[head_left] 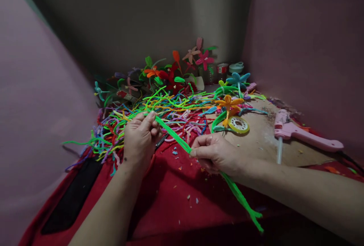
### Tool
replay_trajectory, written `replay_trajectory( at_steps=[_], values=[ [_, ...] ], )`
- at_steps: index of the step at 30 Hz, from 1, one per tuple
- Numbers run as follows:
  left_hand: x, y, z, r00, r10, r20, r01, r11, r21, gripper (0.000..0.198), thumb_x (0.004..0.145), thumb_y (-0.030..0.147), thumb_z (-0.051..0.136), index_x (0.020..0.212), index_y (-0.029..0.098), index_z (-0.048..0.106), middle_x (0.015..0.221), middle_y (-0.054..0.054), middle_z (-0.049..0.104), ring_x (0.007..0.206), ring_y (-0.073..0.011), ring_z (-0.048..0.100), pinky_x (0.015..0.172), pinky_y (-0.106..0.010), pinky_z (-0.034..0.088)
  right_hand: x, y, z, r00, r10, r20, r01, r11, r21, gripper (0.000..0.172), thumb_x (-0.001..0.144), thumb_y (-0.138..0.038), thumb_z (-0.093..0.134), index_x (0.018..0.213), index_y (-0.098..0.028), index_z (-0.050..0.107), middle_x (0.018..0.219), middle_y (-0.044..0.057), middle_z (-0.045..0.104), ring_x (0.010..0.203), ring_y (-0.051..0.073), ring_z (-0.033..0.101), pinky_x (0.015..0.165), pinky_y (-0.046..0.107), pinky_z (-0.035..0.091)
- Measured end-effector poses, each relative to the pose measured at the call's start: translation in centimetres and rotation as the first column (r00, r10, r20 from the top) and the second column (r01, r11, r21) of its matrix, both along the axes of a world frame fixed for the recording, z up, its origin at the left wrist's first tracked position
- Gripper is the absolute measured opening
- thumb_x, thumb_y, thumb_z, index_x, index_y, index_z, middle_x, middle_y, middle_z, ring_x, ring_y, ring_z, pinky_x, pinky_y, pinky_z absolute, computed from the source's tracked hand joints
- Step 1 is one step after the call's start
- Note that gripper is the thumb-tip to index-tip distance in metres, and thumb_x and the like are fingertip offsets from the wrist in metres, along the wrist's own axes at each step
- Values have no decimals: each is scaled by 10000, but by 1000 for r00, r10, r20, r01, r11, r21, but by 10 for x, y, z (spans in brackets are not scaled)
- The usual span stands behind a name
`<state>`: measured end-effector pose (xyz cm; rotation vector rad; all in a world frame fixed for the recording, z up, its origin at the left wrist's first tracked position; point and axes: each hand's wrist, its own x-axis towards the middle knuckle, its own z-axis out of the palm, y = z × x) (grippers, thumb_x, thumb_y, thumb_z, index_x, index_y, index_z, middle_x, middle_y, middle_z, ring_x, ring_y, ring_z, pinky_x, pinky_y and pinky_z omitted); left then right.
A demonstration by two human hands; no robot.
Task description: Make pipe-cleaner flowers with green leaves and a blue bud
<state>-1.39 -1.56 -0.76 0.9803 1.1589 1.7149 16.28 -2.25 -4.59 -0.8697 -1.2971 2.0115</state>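
A bundle of bright green pipe cleaners (173, 136) runs taut between my two hands. My left hand (140, 138) pinches its upper end, fingers closed. My right hand (217, 153) grips it lower down in a closed pinch, and the loose ends (247, 208) trail past my wrist toward me. Both hands hover over a red cloth (170, 196) scattered with small cut bits. Just beyond my left hand lies a tangled heap of pipe cleaners in many colours (167, 109).
Finished pipe-cleaner flowers (176, 71) stand at the back, an orange one (229, 104) lies nearer. A roll of tape (239, 124) and a pink glue gun (301, 134) rest on a cardboard sheet (261, 140) at right. Small jars (229, 69) sit by the wall.
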Motion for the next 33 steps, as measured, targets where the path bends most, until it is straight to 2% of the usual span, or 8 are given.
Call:
replay_trajectory(
  at_steps=[4,9,13,14,20,25,29,33],
  values=[
    [-9,3,2,998,-10,64,11,1000,-17,162,702,119,634,647,150,486,505,82,425,362,-9,335,327,-113,285,1,1,-1,999,14,-31,-14,1000,-14,162,624,-227,615,551,-179,479,327,-89,424,242,40,295,269,171,184],
    [-11,5,-2,951,-190,242,206,978,-45,204,677,202,708,672,150,511,568,66,453,406,-13,393,351,-119,323,7,2,10,995,-62,-72,69,993,94,187,698,-228,609,567,-161,493,389,-76,449,314,29,330,327,162,229],
    [9,-6,-12,845,-507,169,533,823,-196,261,588,226,780,775,132,625,575,36,521,405,-28,392,345,-144,307,10,5,13,992,-86,-97,99,984,149,211,731,-246,603,575,-155,494,411,-71,462,328,32,366,341,161,255],
    [15,-9,-14,834,-534,138,551,801,-234,262,593,220,775,804,123,654,551,30,525,409,-31,394,364,-147,317,11,6,11,993,-72,-95,85,988,130,216,730,-253,606,575,-155,492,411,-71,464,320,33,365,336,163,256],
    [34,-16,-19,925,-377,-48,356,905,-232,112,610,212,746,666,128,696,506,7,583,444,-64,488,428,-171,350,7,11,1,989,28,-147,-31,999,-22,198,698,-270,631,597,-137,524,446,-42,538,331,45,435,354,171,332],
    [34,-15,-26,953,-241,-181,201,956,-216,212,664,247,701,522,143,583,461,22,552,422,-69,463,452,-198,365,2,11,-5,984,3,-177,-8,1000,-30,173,669,-278,632,625,-154,519,389,-75,500,273,47,378,296,174,323],
    [34,-14,-28,936,-238,-260,188,961,-203,274,709,272,668,498,148,545,442,27,527,417,-66,446,466,-202,368,3,11,-5,985,20,-172,-25,999,-26,168,661,-275,628,622,-155,516,383,-75,496,272,49,371,291,177,336],
    [32,-15,-26,903,-354,-243,286,918,-275,248,722,294,671,551,145,571,480,16,562,417,-69,459,437,-199,360,5,11,-2,994,-11,-113,14,1000,27,197,709,-261,595,573,-151,503,395,-56,510,291,48,401,307,166,335]
  ],
)
